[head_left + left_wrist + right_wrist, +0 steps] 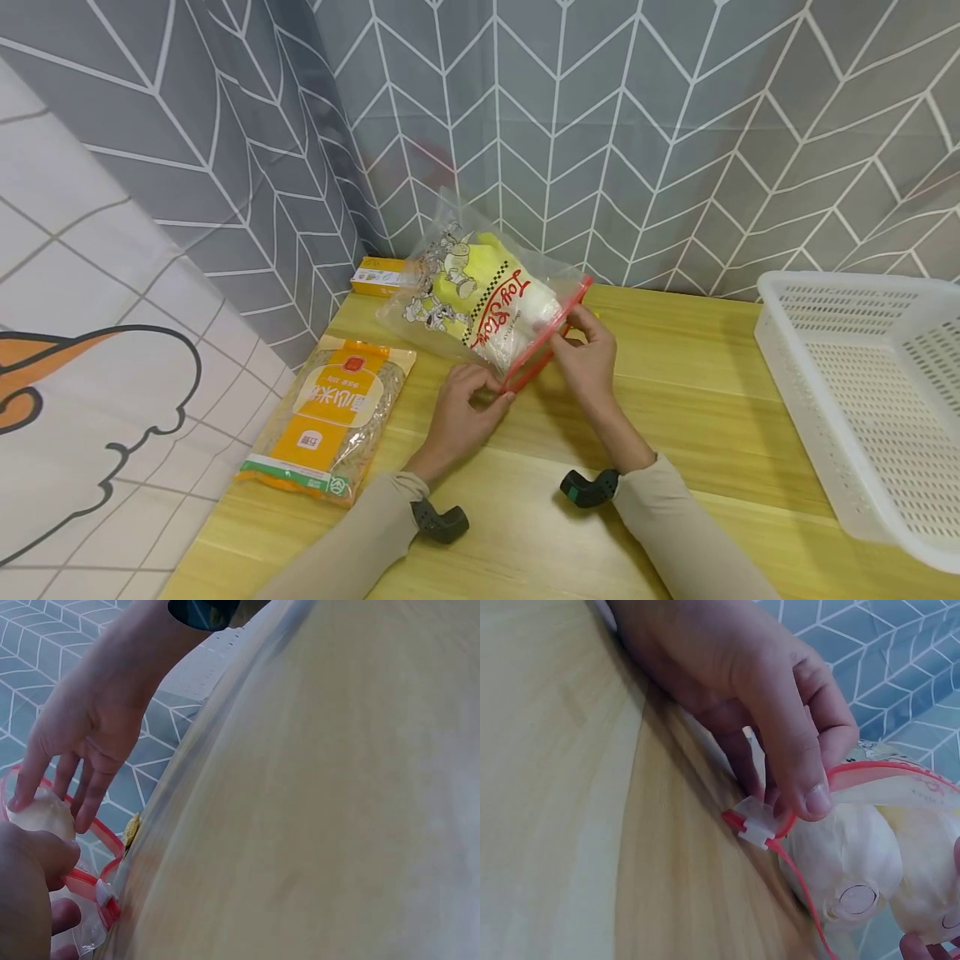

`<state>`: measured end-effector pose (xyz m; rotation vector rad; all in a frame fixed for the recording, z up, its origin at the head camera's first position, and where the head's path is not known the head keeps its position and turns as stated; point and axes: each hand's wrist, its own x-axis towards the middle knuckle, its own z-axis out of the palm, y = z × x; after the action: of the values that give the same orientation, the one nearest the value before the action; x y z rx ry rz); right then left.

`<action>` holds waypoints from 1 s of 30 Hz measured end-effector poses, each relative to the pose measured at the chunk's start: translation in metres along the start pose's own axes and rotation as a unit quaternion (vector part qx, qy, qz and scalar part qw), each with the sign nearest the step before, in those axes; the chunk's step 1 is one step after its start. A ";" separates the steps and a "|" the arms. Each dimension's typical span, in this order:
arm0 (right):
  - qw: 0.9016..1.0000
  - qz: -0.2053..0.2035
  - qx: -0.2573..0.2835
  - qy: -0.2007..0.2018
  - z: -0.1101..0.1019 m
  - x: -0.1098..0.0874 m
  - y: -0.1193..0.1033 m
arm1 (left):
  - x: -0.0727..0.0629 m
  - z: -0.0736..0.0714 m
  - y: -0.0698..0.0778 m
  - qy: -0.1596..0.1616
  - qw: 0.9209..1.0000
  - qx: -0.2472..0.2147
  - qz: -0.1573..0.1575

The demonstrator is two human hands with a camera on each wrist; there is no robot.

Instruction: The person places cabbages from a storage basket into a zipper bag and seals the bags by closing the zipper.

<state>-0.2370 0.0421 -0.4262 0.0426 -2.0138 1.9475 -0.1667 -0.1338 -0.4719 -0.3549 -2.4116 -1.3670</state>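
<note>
A clear zip bag (480, 300) with yellow-and-red cartoon print lies tilted, its red zip mouth (557, 323) parted toward me. My left hand (465, 412) grips the mouth's lower left corner, thumb over the edge. My right hand (588, 358) pinches the rim at the other side; in the right wrist view its thumb presses on the red strip close to the white slider (756, 834). Inside sit white, garlic-like bulbs (847, 859) with round ringed ends. The left wrist view shows both hands around the opening.
A packet of dried noodles (326, 417) lies left on the wooden table (517, 517). Behind the bag is a yellow box (375, 277) by the patterned curtain (540, 142). A white plastic basket (825, 417) stands at the right. Something small and yellow (132, 828) shows behind the bag's mouth.
</note>
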 end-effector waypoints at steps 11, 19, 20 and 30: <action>0.997 0.029 0.055 -0.039 -0.011 -0.003 0.010 | 0.000 0.001 -0.001 0.010 1.000 -0.003 0.006; 0.997 0.056 0.032 -0.031 -0.017 -0.002 0.014 | 0.001 0.002 -0.001 0.007 1.000 -0.001 -0.001; 0.997 0.056 0.035 -0.036 -0.018 -0.002 0.015 | 0.001 0.002 0.000 0.007 1.000 -0.001 -0.002; 0.993 0.058 0.003 -0.099 -0.034 -0.003 0.023 | 0.001 0.000 -0.001 0.002 1.000 -0.001 -0.009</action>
<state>-0.2323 0.0759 -0.4495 0.1281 -2.1792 2.0940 -0.1683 -0.1339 -0.4719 -0.3328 -2.4162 -1.3760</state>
